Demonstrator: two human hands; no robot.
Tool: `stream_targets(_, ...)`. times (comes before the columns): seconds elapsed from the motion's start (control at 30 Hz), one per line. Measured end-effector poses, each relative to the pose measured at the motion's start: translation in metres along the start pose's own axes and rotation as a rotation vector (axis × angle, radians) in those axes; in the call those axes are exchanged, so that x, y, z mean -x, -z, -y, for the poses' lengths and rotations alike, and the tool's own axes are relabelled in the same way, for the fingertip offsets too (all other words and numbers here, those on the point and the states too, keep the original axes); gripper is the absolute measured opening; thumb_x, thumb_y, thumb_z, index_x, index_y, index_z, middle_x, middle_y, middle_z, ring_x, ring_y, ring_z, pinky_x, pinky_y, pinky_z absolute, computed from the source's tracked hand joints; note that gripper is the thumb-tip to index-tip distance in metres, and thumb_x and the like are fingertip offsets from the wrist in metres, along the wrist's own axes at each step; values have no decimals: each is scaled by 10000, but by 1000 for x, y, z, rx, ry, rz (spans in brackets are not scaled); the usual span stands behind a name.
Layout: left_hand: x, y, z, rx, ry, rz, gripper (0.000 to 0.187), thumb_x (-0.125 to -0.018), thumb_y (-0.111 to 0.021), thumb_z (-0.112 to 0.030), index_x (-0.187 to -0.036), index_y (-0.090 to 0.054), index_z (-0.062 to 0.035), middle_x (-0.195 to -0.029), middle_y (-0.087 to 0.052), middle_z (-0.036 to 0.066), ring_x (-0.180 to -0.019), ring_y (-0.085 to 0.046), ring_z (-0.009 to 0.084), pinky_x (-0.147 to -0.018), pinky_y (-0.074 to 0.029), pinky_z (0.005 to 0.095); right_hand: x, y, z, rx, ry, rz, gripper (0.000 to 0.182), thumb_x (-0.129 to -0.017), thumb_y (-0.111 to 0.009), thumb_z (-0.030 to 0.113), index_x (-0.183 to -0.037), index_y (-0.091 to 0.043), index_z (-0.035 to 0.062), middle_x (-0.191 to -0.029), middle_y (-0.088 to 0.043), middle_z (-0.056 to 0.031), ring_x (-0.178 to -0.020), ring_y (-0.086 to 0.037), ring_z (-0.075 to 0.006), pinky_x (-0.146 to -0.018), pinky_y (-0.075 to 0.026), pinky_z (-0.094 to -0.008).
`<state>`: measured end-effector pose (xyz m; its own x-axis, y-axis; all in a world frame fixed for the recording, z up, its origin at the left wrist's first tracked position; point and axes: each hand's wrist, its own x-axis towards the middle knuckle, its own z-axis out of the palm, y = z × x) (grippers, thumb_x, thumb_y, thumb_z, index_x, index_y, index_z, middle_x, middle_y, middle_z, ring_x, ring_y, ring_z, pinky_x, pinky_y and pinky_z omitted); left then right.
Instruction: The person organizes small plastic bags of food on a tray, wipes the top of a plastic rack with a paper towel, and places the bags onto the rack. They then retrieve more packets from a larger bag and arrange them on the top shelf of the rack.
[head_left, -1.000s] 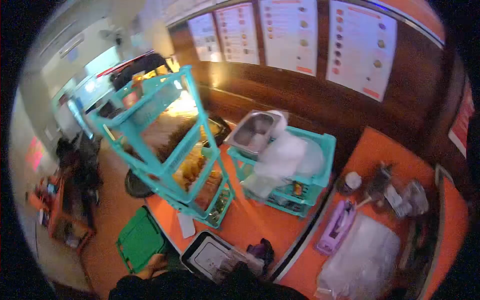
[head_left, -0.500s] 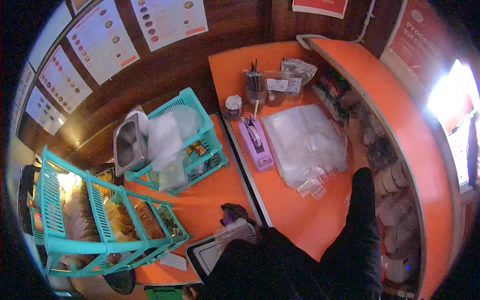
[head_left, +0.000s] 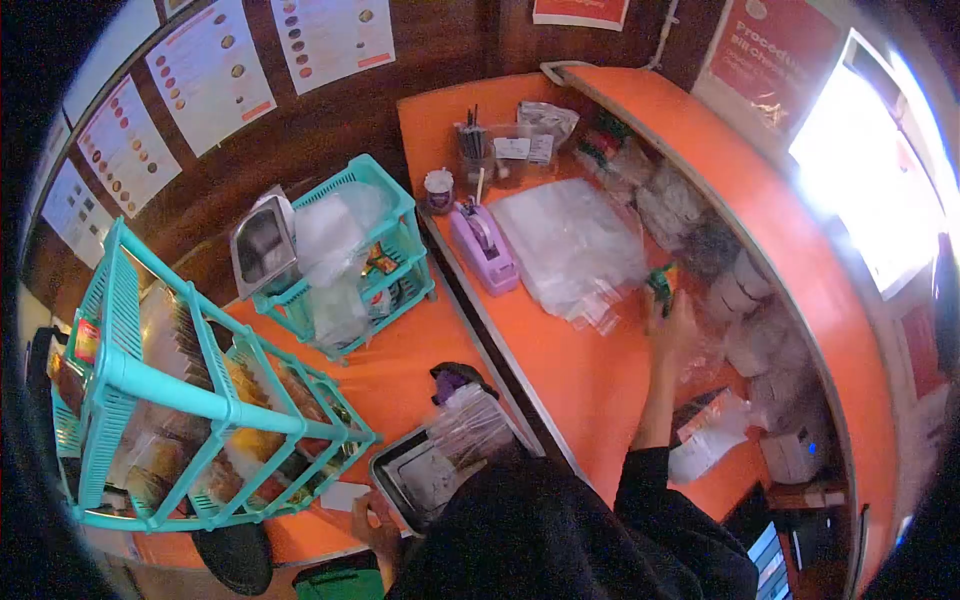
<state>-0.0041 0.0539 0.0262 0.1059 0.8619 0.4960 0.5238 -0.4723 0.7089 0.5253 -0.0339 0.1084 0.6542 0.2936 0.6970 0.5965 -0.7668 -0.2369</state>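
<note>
My right hand (head_left: 672, 330) is closed on a small green packet (head_left: 662, 284), beside the stack of clear plastic bags (head_left: 575, 245) on the orange counter. Low in the picture, my left hand (head_left: 376, 522) is at the left edge of a metal tray (head_left: 412, 500); its fingers look curled, and whether they hold anything is unclear. Crumpled clear plastic (head_left: 470, 425) lies over the tray, with a dark and purple cloth (head_left: 455, 385) behind it. A purple tape dispenser (head_left: 487, 250) is to the left of the bags.
A turquoise rack (head_left: 205, 400) holds packets at the left. Another turquoise basket (head_left: 405, 225) carries plastic bags beside a steel container (head_left: 265, 245). A cup (head_left: 438, 190) and dark straws (head_left: 472, 142) stand at the back. Packed goods (head_left: 755, 320) line the shelf under the orange ledge (head_left: 750, 180).
My right hand has come into view with the green packet. More of my left hand shows beside the tray. The view has shifted, showing a paper and a lit screen at the lower right.
</note>
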Motion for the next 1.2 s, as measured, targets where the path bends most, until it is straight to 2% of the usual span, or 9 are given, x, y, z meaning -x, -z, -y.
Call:
stream_targets(0.27, -56, -52, -69, 359, -145, 537, 96, -816, -573, -2, -885, -635, -27, -737, -598, 106, -636, -594, 219, -620, -476, 299, 88, 6, 2, -389, -80, 169, 285, -762, -713, 221, -901, -618, -10, -724, -606, -162, -638, -580, -336, -587, -447, -385)
stream_targets(0.4, -65, -89, -91, 503, -233, 831, 279, -790, -625, -57, -1068, -610, -73, -1119, -532, 114, -1038, -531, 248, -861, -444, 364, 59, 66, 8, -249, -74, 78, 265, -788, -693, 200, -912, -618, -21, -723, -615, -159, -626, -596, -276, -576, -443, -370)
stream_targets(0.53, -95, -97, -158, 568, -397, 737, 632, -692, -772, -265, -1230, -504, -69, -1363, -360, 144, -1281, -329, 335, -1048, -290, 446, 23, 181, 55, -614, 17, 518, 244, -829, -648, 157, -973, -608, -36, -704, -614, -148, -649, -589, -174, -601, -452, -326)
stream_targets(0.67, -110, -76, -191, 524, -514, 557, 637, -683, -799, -336, -1191, -538, -56, -1296, -474, 118, -1200, -466, 270, -1004, -362, 418, 36, 191, 102, -876, 363, 857, 266, -825, -654, 156, -1002, -592, -33, -736, -603, -137, -674, -577, -194, -627, -457, -329)
stream_targets(0.73, -114, -60, -183, 568, -71, 1330, 534, -723, -782, -314, -1122, -575, -26, -1093, -620, 103, -1004, -594, 189, -855, -480, 349, 49, 180, 127, -959, 542, 917, 239, -812, -670, 170, -938, -594, -19, -758, -591, -145, -704, -599, -257, -611, -448, -356)
stream_targets(0.83, -79, -60, -136, 1002, 291, 1014, 379, -802, -728, -252, -1071, -598, -18, -910, -667, 45, -822, -625, 117, -726, -511, 280, 81, 160, 181, -1051, 486, 597, 198, -808, -668, 166, -892, -594, 2, -710, -567, -123, -665, -565, -289, -589, -425, -377)
stream_targets(0.87, -65, -47, -117, 1048, 484, 808, 291, -846, -680, -185, -1063, -595, -12, -958, -657, 48, -847, -621, 113, -736, -507, 271, 96, 159, 217, -729, 526, -33, 190, -797, -680, 183, -808, -577, 24, -661, -530, -106, -615, -513, -301, -568, -401, -397)
stream_targets(1.03, -35, -13, -70, 884, 528, 516, 248, -874, -637, -165, -1044, -571, 4, -861, -622, 49, -759, -581, 117, -689, -484, 286, 171, 161, 257, -884, 423, 571, 244, -817, -683, 195, -817, -547, -8, -631, -509, -120, -678, -542, -304, -626, -426, -396)
stream_targets(1.2, -4, 14, -50, 538, 191, 61, 310, -894, -559, -98, -1178, -502, 12, -945, -616, 102, -858, -596, 203, -785, -464, 319, 220, 163, 299, -1224, 449, 712, 297, -833, -655, 147, -1011, -500, -33, -802, -566, -183, -710, -572, -325, -637, -450, -396)
